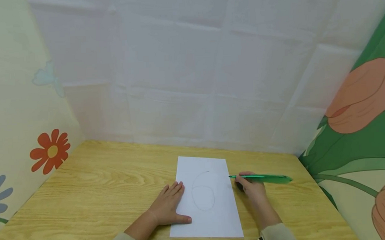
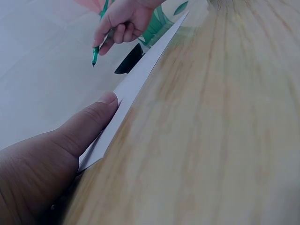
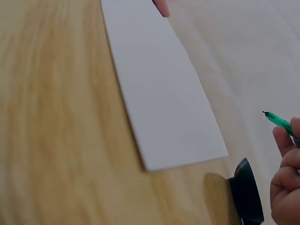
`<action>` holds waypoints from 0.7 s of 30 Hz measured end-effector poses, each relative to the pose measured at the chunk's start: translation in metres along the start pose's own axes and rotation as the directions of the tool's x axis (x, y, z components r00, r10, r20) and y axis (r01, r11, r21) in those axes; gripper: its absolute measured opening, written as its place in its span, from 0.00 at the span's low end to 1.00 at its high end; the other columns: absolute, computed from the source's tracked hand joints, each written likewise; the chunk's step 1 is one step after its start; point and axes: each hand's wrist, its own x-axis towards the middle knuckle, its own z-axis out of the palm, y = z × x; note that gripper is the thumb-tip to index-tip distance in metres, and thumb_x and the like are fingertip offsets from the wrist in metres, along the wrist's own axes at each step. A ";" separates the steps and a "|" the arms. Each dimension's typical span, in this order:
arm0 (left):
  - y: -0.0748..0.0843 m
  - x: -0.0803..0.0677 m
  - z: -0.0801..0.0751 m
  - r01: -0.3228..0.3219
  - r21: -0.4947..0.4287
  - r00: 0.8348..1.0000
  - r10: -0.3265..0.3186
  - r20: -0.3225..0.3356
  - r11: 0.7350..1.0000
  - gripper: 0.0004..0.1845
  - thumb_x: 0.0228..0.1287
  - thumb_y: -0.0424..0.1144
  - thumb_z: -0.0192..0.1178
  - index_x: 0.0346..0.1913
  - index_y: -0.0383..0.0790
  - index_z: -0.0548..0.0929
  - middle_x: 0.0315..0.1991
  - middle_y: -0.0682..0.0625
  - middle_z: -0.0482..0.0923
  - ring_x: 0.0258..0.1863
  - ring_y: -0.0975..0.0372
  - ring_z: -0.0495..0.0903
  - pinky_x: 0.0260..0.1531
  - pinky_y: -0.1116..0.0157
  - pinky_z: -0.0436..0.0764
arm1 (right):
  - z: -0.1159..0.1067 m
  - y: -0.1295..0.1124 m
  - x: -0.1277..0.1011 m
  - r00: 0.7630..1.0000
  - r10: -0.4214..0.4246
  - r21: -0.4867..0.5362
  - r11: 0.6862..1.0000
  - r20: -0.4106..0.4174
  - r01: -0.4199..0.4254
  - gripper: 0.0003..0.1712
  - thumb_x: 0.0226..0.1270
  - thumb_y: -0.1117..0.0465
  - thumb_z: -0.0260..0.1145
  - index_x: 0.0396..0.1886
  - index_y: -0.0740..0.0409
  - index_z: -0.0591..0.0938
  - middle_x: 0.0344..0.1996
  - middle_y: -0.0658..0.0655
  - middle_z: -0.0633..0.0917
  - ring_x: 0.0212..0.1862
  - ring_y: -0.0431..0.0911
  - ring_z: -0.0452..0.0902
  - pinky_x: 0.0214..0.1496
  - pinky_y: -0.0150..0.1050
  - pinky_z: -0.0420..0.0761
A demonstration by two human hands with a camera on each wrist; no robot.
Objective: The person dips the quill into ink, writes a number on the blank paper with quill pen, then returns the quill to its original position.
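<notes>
From the head view, the left hand [image 1: 169, 207] lies flat with fingers straight and together on the near left edge of the sheet of paper [image 1: 206, 198], thumb stretched along the sheet's lower part. A faint pencilled oval [image 1: 202, 191] sits just right of those fingertips. The right hand [image 1: 251, 187] rests beyond the sheet's right edge, fingers curled round a green pen [image 1: 262, 178] whose tip reaches back to that edge. Bare wooden table [image 1: 102, 188] spreads wide to the left of the left hand, less to the right of the right one. From the left wrist, the thumb [image 2: 89, 123] presses the sheet's edge, with the pen-holding hand [image 2: 123, 22] well beyond it. From the right wrist, the pen's tip [image 3: 274, 118] hovers off the paper's corner [image 3: 159, 93], with a dark round object [image 3: 246, 194] just beside the fingers [image 3: 286, 180].
</notes>
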 end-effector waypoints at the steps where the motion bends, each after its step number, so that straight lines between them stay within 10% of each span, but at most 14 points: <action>1: 0.000 0.000 0.000 0.001 -0.001 1.000 -0.001 0.001 1.000 0.63 0.47 0.74 0.63 0.73 0.28 0.58 0.77 0.36 0.54 0.78 0.45 0.50 0.75 0.43 0.49 | -0.002 0.000 0.000 1.000 -0.001 -0.004 1.000 -0.002 0.001 0.17 0.63 0.61 0.70 0.47 0.65 0.79 0.24 0.41 0.85 0.27 0.35 0.73 0.28 0.26 0.70; 21: -0.002 0.002 -0.001 0.010 -0.004 1.000 -0.010 -0.002 1.000 0.63 0.47 0.73 0.64 0.73 0.28 0.58 0.77 0.36 0.53 0.78 0.45 0.50 0.75 0.43 0.49 | -0.026 0.001 -0.004 0.999 -0.023 -0.030 0.999 -0.039 0.021 0.11 0.68 0.59 0.66 0.46 0.57 0.77 0.24 0.35 0.85 0.32 0.34 0.74 0.34 0.29 0.69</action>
